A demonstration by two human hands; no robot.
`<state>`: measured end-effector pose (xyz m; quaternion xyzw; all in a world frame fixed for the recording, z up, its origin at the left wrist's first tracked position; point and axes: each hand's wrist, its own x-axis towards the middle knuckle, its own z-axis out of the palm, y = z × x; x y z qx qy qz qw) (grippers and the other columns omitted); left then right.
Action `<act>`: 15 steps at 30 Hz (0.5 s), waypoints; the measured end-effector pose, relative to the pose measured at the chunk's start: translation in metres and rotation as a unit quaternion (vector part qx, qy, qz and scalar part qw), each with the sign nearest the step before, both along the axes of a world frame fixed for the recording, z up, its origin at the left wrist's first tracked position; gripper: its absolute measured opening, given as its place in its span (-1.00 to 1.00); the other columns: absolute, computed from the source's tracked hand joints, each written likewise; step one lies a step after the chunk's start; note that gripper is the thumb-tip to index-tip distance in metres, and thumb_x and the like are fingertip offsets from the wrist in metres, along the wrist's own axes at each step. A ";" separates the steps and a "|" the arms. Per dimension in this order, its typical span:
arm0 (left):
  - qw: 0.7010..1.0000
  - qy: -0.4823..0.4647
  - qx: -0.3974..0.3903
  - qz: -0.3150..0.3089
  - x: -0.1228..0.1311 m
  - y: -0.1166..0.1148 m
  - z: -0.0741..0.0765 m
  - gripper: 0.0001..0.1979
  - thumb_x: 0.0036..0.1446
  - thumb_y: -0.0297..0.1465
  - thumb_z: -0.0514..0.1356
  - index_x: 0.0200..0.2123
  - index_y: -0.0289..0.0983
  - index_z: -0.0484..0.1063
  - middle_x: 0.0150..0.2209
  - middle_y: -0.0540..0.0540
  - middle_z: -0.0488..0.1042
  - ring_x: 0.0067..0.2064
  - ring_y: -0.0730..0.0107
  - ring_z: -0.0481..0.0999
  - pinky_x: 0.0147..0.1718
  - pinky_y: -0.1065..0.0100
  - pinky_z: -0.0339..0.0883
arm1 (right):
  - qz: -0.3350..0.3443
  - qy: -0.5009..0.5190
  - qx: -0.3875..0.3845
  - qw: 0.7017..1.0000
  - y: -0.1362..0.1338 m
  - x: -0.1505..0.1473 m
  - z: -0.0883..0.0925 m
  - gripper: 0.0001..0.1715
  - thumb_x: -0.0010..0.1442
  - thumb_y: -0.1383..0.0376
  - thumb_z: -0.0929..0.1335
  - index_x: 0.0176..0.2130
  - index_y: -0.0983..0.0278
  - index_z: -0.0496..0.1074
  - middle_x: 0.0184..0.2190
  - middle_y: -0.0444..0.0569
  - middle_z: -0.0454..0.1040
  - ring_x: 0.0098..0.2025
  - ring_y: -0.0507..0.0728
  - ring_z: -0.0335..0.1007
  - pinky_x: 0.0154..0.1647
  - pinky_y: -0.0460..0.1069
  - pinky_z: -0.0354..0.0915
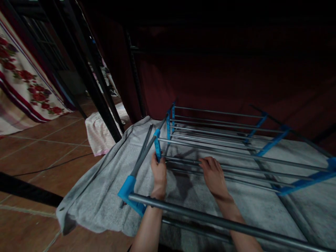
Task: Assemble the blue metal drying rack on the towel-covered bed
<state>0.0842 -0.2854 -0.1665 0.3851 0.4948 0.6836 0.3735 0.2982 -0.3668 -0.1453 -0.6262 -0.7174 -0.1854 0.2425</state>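
A rack of grey metal tubes and blue plastic connectors lies on its side across a grey blanket (105,206). My left hand (159,175) is closed around the lower end of a blue connector (158,146), where a thin tube meets it. To its right, my right hand (213,175) has its fingers curled over a thin grey tube (182,160). Both forearms reach under the thick front tube (194,211), which runs from a blue corner piece (127,189). Behind my hands, several more tubes span to blue connectors (274,140) at the right.
Two loose dark tubes (145,141) lie on the blanket left of the rack. Black frame posts (86,66) rise at the left, and a dark red cloth (210,80) hangs behind. A striped cloth (98,131) and a floral blanket (31,80) are beyond the tiled floor (52,157).
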 end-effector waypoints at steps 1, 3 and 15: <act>1.000 -0.004 0.000 -0.004 0.000 0.000 0.002 -0.72 0.04 -0.38 0.21 -0.13 -0.26 0.42 -0.13 -0.12 0.47 -0.06 0.26 0.45 0.04 0.21 0.26 | -0.004 -0.004 -0.003 1.000 0.000 -0.001 0.002 -0.73 0.30 0.34 0.27 -0.02 0.23 0.42 -0.15 0.04 0.44 -0.09 0.20 0.30 -0.05 0.10 0.24; 1.000 -0.014 -0.001 -0.015 0.000 0.001 0.005 -0.71 0.05 -0.39 0.21 -0.10 -0.25 0.42 -0.10 -0.13 0.47 -0.04 0.26 0.45 0.07 0.19 0.25 | -0.009 -0.006 -0.009 1.000 0.001 -0.003 0.006 -0.75 0.29 0.35 0.28 -0.04 0.24 0.42 -0.16 0.04 0.43 -0.10 0.20 0.30 -0.06 0.09 0.24; 0.993 0.111 0.044 0.018 -0.001 0.001 0.017 -0.71 0.08 -0.50 0.12 -0.09 -0.25 0.40 -0.14 -0.13 0.49 -0.07 0.25 0.47 0.06 0.21 0.27 | -0.013 0.000 0.002 1.000 0.002 -0.003 0.018 -0.77 0.31 0.34 0.25 -0.05 0.23 0.40 -0.13 0.04 0.42 -0.07 0.20 0.30 -0.05 0.09 0.22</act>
